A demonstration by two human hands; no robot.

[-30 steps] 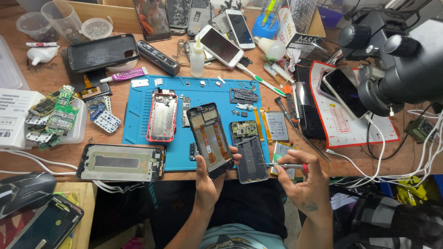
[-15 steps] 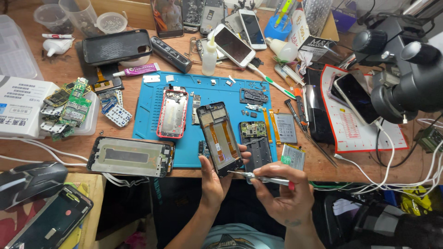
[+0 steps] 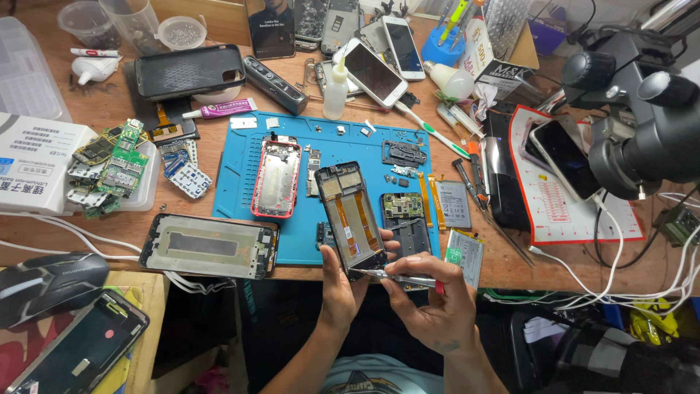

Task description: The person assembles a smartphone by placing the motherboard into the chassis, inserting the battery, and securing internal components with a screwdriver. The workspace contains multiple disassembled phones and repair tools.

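Tweezers shifted onto phone screen, beside open phone.

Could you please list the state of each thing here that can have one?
Phone screen assembly: back side up, held in left hand.
Screwdriver: gripped in right hand, tip at the assembly's lower edge.
Red phone housing: opened, lying on blue mat.
Squeeze bottle: upright.
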